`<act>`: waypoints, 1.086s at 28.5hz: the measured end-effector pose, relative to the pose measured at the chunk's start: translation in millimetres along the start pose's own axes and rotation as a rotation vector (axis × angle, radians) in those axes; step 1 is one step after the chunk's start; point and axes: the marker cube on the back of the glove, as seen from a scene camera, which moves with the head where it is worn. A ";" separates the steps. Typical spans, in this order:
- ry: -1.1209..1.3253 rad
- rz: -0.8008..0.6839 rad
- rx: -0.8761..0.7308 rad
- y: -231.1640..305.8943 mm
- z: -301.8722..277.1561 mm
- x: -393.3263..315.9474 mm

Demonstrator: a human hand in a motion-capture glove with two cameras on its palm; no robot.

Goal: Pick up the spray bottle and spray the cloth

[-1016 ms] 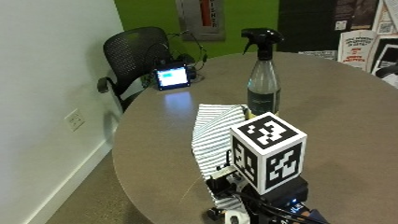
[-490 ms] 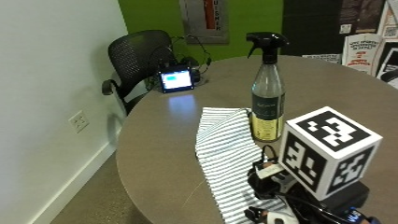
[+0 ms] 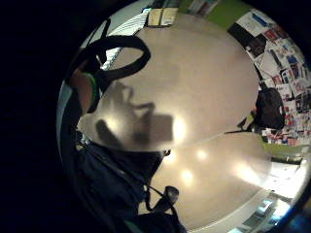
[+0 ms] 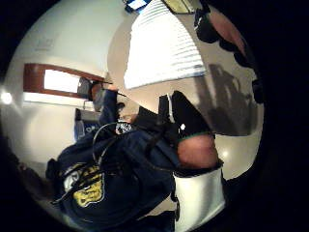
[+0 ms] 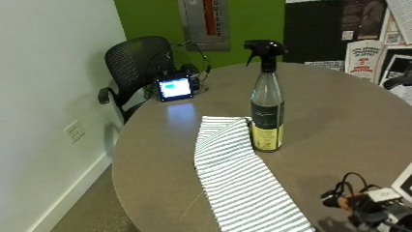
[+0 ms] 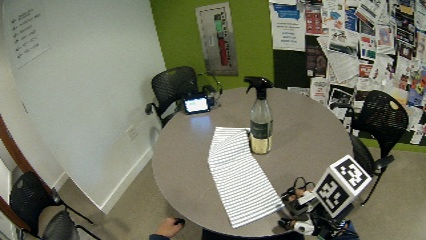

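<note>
The spray bottle [image 5: 267, 99] stood upright on the round worktop [image 5: 334, 111], its base touching the far end of the striped cloth [image 5: 239, 181], which lay spread flat toward the near edge. Over the last second the outside view had swung, so the marker rig that filled its lower middle had slid off toward the lower right corner; bottle and cloth themselves kept their places on the worktop. In the wide outside view the gloved right hand [image 6: 303, 212] sat low at the near right edge of the worktop, well apart from the bottle and beside the near end of the cloth. Whether its fingers were spread or curled could not be told, since the rig covered them; nothing appeared to be in it. The thumb-side palm view showed the cloth [image 4: 161, 50] and worktop out beyond the palm, not the bottle. The pick-up looked not yet begun: the hand would likely need to reach forward to the bottle's neck.
</note>
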 end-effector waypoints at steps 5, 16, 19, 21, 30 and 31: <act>-0.126 0.085 0.055 -9.5 -32.9 18.8; -0.839 0.101 0.311 -136.5 -96.5 58.0; -0.897 0.178 0.322 -170.8 -103.6 64.3; -0.895 0.205 0.305 -187.8 -99.2 68.5; -0.916 0.208 0.300 -223.3 -52.9 96.7; -0.911 0.208 0.311 -222.3 -48.3 100.5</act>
